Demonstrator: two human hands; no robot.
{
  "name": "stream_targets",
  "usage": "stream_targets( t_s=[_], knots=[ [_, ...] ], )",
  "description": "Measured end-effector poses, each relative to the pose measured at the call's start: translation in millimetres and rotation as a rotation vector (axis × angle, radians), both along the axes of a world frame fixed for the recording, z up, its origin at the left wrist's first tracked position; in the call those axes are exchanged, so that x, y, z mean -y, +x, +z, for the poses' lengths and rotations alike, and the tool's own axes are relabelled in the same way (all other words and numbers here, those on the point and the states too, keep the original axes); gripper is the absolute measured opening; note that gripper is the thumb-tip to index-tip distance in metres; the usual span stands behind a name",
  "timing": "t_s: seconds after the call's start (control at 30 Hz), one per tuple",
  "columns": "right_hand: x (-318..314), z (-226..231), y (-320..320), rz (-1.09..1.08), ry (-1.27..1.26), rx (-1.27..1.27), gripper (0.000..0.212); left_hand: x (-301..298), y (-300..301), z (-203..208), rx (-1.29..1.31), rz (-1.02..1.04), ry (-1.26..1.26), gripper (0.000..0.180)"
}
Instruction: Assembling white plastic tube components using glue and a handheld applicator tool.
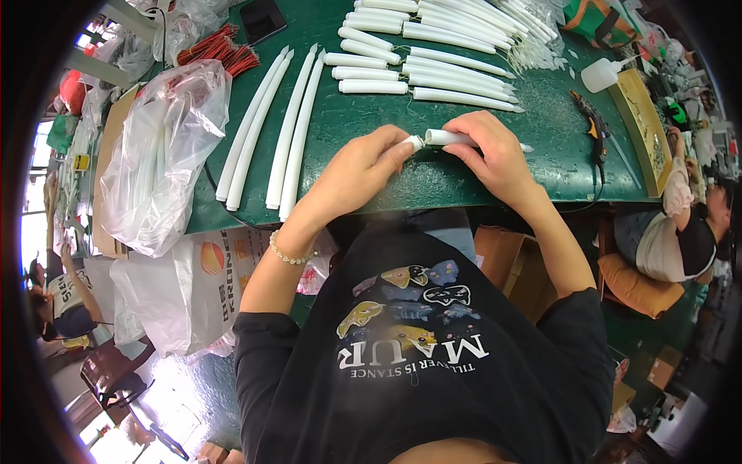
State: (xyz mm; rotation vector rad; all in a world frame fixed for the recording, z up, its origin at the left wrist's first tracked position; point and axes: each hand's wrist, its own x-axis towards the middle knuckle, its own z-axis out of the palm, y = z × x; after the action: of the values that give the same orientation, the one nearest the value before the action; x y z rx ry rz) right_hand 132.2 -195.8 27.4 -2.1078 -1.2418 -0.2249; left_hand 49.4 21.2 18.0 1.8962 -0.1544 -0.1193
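Observation:
My left hand [366,164] is closed around a white candle base tube [416,142], mostly hidden by my fingers. My right hand [496,153] grips a white taper candle tube [442,138], its open end turned toward the base. The two ends almost meet above the green table [371,195]; whether a wire joins them is too small to tell. Beyond my hands lie rows of separate white base tubes [374,87] and tapered candle tubes [464,94], with thin wires between some. Several long white candles [287,131] lie to the left of my left hand.
On the left sit a clear plastic bag of white candles [166,155] and bundled red wires [220,48]. A black tablet [263,19] lies at the back. Toward the right are a glue gun [592,127], a white squeeze bottle [600,76] and a yellow tray [646,135]. Other people sit on both sides.

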Motion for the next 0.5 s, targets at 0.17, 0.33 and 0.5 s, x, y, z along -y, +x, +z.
stream_targets(
  t_s=[0.17, 0.33, 0.5],
  knots=[
    [0, 2, -1, 0.015, -0.004, 0.004, 0.024, -2, 0, 3, -0.161, -0.02, -0.056, 0.022],
    [0, 6, -3, 0.037, -0.037, 0.011, 0.025, -3, -2, 2, 0.066, -0.032, 0.069, 0.021],
    [-1, 8, -4, 0.051, -0.054, -0.001, 0.025, -2, -4, 9, 0.028, -0.009, 0.075, 0.026]
  ],
)
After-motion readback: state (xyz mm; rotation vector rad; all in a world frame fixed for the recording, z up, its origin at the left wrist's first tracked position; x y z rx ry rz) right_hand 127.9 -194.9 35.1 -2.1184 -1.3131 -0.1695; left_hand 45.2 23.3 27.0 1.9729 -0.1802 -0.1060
